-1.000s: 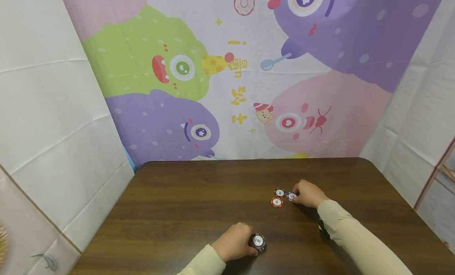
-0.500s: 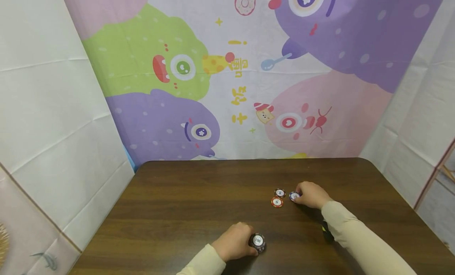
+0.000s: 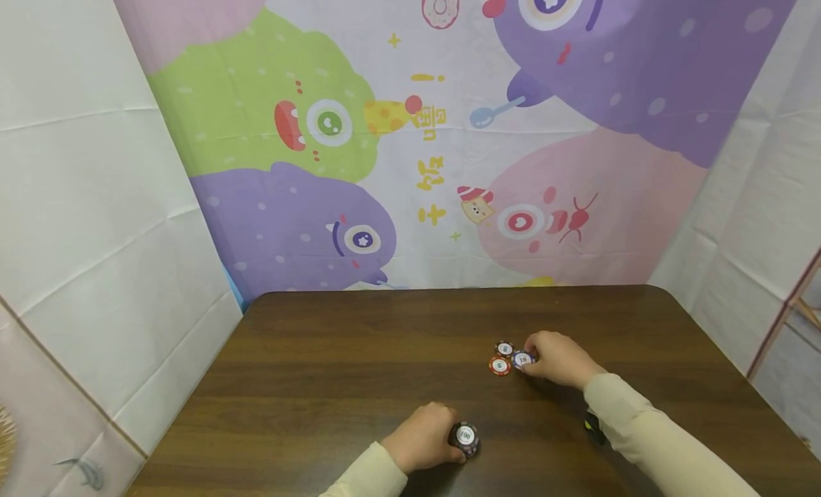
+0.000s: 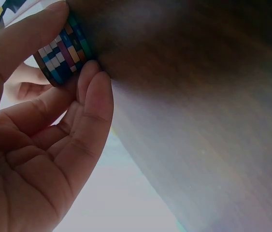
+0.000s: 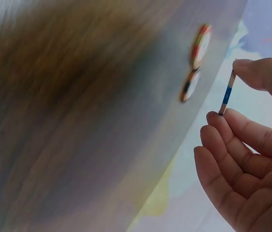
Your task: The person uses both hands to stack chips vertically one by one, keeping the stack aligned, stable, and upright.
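Near the front of the table, my left hand [image 3: 423,438] grips a stack of poker chips [image 3: 465,437] with a black 100 chip on top. In the left wrist view, the stack's striped edges [image 4: 61,55] show between thumb and fingers. Farther back, my right hand [image 3: 563,359] pinches a blue-and-white 10 chip [image 3: 522,359] by its rim. The right wrist view shows that chip edge-on [image 5: 226,95] between thumb and fingertips. Just left of it lie a red 5 chip [image 3: 499,366] and a dark chip [image 3: 504,349], close together on the wood.
The brown wooden table [image 3: 321,354] has rounded far corners. A printed cartoon cloth [image 3: 436,155] hangs behind it. White panels [image 3: 102,155] stand at both sides. A dark strap with a yellow mark [image 3: 593,427] shows beneath the right sleeve.
The right hand shifted the blue chip slightly right, then back left and a little nearer, beside the other two chips. The left hand and its stack stayed still.
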Available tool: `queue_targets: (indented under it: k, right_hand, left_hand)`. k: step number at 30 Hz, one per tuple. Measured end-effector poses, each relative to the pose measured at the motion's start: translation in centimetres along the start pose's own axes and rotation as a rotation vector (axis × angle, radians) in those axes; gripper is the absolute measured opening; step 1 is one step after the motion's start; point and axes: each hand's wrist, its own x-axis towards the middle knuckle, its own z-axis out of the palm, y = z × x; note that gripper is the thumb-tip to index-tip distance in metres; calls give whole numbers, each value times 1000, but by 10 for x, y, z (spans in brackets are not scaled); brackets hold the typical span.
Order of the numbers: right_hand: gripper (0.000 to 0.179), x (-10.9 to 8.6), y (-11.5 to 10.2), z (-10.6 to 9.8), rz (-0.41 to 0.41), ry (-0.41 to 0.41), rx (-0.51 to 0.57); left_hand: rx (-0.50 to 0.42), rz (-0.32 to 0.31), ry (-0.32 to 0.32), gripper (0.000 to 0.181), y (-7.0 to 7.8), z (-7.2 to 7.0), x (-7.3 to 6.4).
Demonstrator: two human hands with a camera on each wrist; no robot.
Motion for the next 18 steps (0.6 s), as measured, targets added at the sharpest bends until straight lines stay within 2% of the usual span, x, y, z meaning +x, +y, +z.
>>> queue_targets:
  k: [9,18]
  right_hand:
    - [32,-14,-30,1,-108,54,-29]
    - [25,-28,-57,4,-256,35,1]
  left_hand:
    - [-8,2,2,27,0,0,0]
    - [-11,3,7,27,-1,1,0]
